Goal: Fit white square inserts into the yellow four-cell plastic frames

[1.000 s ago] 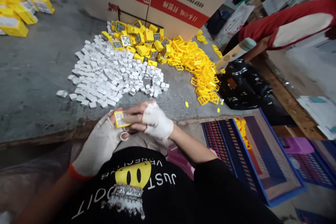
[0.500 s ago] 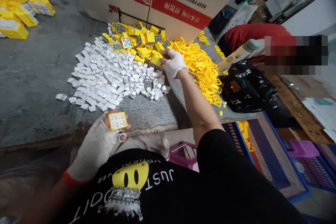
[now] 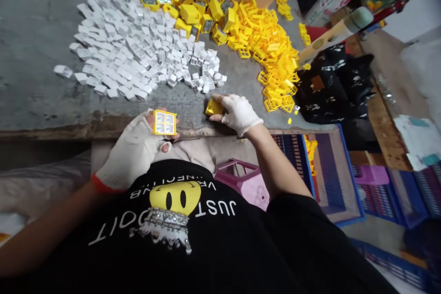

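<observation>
One frame (image 3: 165, 122) is held face-up by the left hand (image 3: 136, 149), presumably for access; the right hand (image 3: 241, 114) grips a yellow box (image 3: 214, 107).

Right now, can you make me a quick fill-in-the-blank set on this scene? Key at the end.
1. The frame in the left grip has ____ cells.
2. The block held by the right grip is mostly ____ in colour.
3. The pile of loose pieces at the upper left of the picture is ____ in colour.
4. The shirt has white lettering on ____ cloth.

Missing words: four; yellow; white; black.
</observation>
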The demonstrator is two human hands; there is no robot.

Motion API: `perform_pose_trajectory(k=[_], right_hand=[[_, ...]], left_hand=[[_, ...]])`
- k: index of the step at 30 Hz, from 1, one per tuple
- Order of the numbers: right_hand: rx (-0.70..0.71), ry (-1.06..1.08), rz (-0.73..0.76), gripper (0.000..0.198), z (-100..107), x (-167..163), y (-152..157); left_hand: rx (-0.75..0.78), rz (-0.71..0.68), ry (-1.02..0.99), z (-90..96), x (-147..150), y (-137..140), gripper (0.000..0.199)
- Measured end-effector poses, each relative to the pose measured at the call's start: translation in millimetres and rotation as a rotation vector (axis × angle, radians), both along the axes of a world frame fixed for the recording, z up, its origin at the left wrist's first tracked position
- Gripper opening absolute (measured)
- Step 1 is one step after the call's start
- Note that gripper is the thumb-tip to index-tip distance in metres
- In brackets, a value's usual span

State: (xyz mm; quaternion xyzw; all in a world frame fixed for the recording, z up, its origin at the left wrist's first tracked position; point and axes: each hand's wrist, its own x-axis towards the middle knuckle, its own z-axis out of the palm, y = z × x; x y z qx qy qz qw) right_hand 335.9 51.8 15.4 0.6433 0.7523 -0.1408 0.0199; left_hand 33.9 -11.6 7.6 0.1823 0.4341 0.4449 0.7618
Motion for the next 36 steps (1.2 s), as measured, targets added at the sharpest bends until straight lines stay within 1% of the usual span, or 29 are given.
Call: perform_pose_trajectory(k=[2,4,6,8,10,12,15,18,21,24,25,26,28,29,30,33,35,36], right_hand=[[0.087,-0.001,0.070,0.070,-2,-3,-14],[0.216,0.132,0.198,0.069,0,-10,-27],[0.325,0.307,0.350,0.073,6,-22,-36],[0.378,0.420,0.467,0.075,13,-35,-42],[0.402,0.445,0.530,0.076,17,-48,-42],[0.416,0.423,0.564,0.079,19,-55,-41],[0.413,0.375,0.592,0.088,17,-56,-37],[0.423,0.336,0.606,0.088,12,-54,-40],[0.488,0.315,0.642,0.082,3,-61,-49],[0.530,0.318,0.615,0.065,-7,-76,-60],[0.525,0.354,0.586,0.064,-10,-80,-62],[0.506,0.423,0.548,0.066,-11,-82,-63],[0.435,0.655,0.463,0.077,-11,-84,-60],[0.383,0.796,0.419,0.080,-10,-83,-57],[0.320,0.929,0.377,0.078,-9,-82,-53],[0.144,1.227,0.290,0.063,-13,-85,-44],[0.039,1.355,0.233,0.061,-20,-90,-42],[-0.016,1.407,0.201,0.061,-24,-93,-41]], left_hand=[[-0.010,0.018,-0.026,-1.8,0,-2,0.027],[0.004,0.009,-0.054,-2.8,2,-4,0.029],[0.044,-0.018,-0.078,-2.6,3,-6,0.035],[0.065,-0.043,-0.090,-0.9,4,-8,0.039],[0.066,-0.059,-0.093,1.9,3,-11,0.038],[0.066,-0.059,-0.088,4.8,1,-14,0.036],[0.072,-0.043,-0.083,6.7,1,-17,0.027],[0.089,-0.015,-0.058,5.0,2,-20,0.020],[0.142,-0.004,0.017,1.6,2,-24,0.028],[0.282,0.007,0.172,-0.5,-2,-28,0.042],[0.348,0.004,0.231,-0.7,-4,-29,0.044],[0.412,0.000,0.283,-0.7,-5,-30,0.044],[0.517,-0.002,0.360,-0.8,-7,-32,0.043],[0.561,0.012,0.388,-1.2,-7,-34,0.042],[0.596,0.036,0.413,-1.9,-7,-35,0.043],[0.647,0.102,0.475,-5.8,-8,-39,0.044],[0.626,0.096,0.467,-8.1,-11,-39,0.041],[0.603,0.075,0.431,-8.6,-14,-38,0.038]])
